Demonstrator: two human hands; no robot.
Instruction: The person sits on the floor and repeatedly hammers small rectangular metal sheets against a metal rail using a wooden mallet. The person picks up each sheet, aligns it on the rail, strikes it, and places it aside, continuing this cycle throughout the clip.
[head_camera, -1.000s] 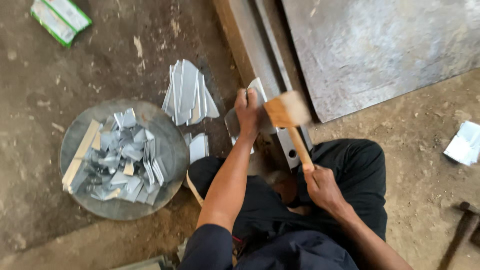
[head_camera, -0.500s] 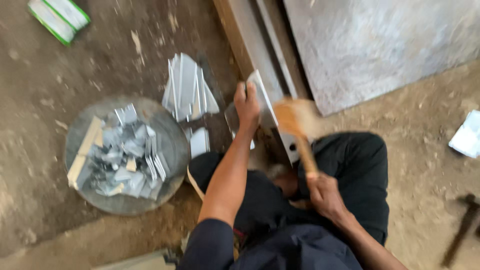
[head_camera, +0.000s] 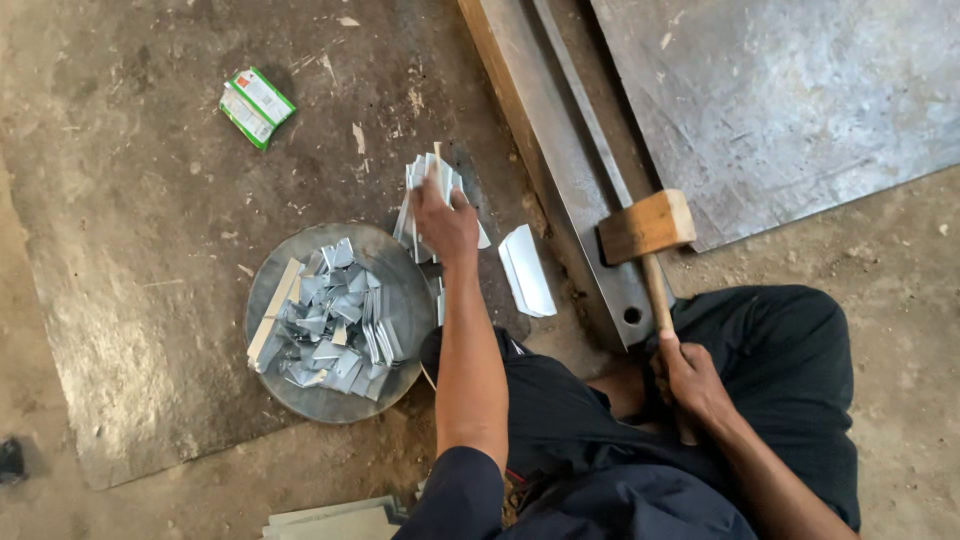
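Observation:
My left hand (head_camera: 445, 222) reaches forward and rests on a fanned stack of flat metal strips (head_camera: 428, 182) on the floor; whether it grips one I cannot tell. My right hand (head_camera: 688, 378) grips the handle of a wooden mallet (head_camera: 647, 226), whose head sits over a long steel bar (head_camera: 560, 150). A bent white metal piece (head_camera: 527, 270) lies between the stack and the bar. A round metal pan (head_camera: 395, 280) to the left holds several folded metal pieces.
A large steel plate (head_camera: 800, 90) lies at the upper right beyond the bar. A green and white small box (head_camera: 257, 106) lies on the floor at upper left. More flat sheets (head_camera: 330, 518) show at the bottom edge. My legs in dark trousers fill the lower right.
My left hand left the piece on the bar and moved left to the strip stack. The mallet came up off the bar area and now rests; the bent piece lies on the floor.

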